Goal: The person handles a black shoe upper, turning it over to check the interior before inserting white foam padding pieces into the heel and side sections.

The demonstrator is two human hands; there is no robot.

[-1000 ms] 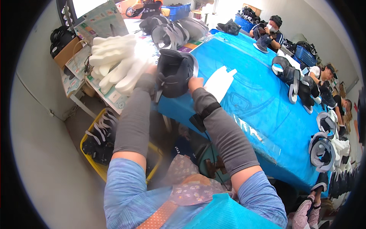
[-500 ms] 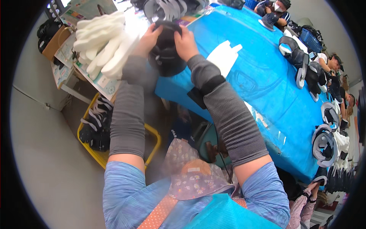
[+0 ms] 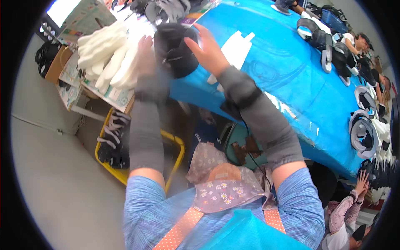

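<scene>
A rounded black padded piece (image 3: 177, 50) rests at the near left corner of the blue-covered table (image 3: 283, 62), its exact kind unclear. Beside its right edge is my right hand (image 3: 208, 50), thumb and forefinger spread, the thumb tip at or just over the piece. My left hand (image 3: 146, 56) is at the piece's left side, smeared by motion, so its grip cannot be made out. Close to that hand lies a heap of long white foam-like pieces (image 3: 104, 54). A flat white cut piece (image 3: 233, 52) lies on the blue cover, right of my right hand.
Grey and black curved pieces (image 3: 166, 10) are piled at the far edge. A yellow basket (image 3: 179, 154) with black and grey parts stands below on the left. Along the table's right side are more padded pieces (image 3: 362, 133) and co-workers (image 3: 356, 43).
Both hands gripped the black piece before. My right hand has spread its fingers, and my left hand has shifted to the piece's left side. The view has turned slightly.
</scene>
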